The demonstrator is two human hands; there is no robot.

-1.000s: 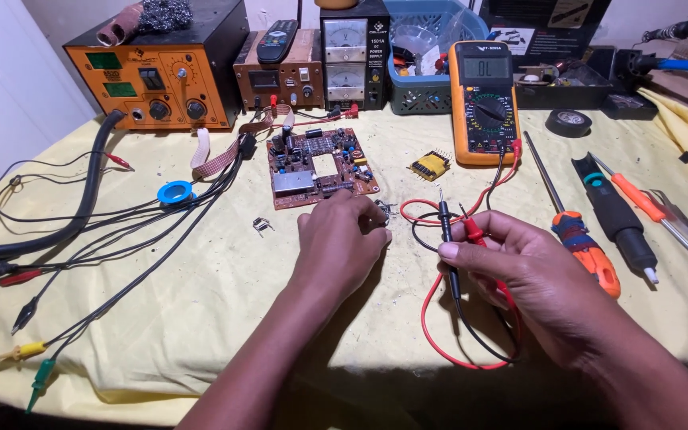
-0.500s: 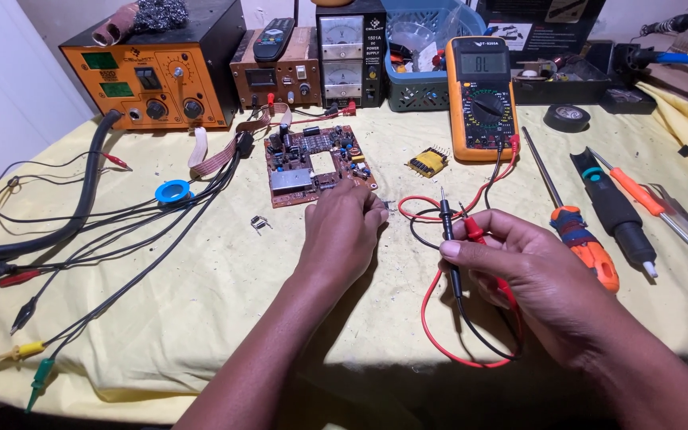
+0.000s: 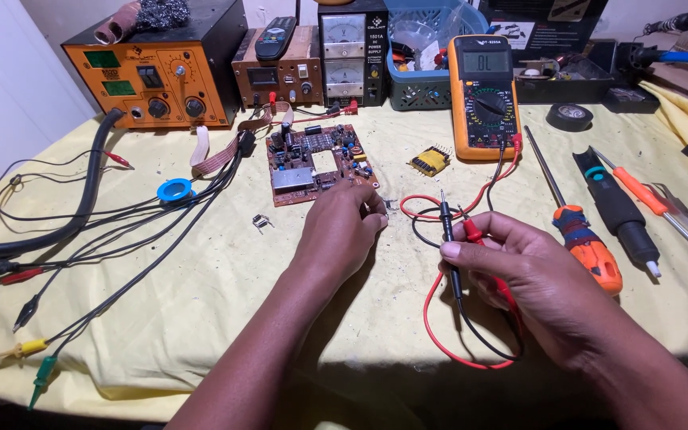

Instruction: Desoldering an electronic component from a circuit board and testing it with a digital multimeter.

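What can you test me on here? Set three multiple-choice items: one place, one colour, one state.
1. Where is the board?
A. on a chair
B. by the left hand
C. on the floor

2. What colours are the probes in the right hand?
A. red and black
B. green and white
C. both blue

3. What state is the multimeter in?
A. screen blank
B. face down
C. screen showing characters

Key:
1 B, the fingertips lie at the board's near corner.
2 A, one red and one black shaft stick out of the fist.
3 C, its display shows dark characters.
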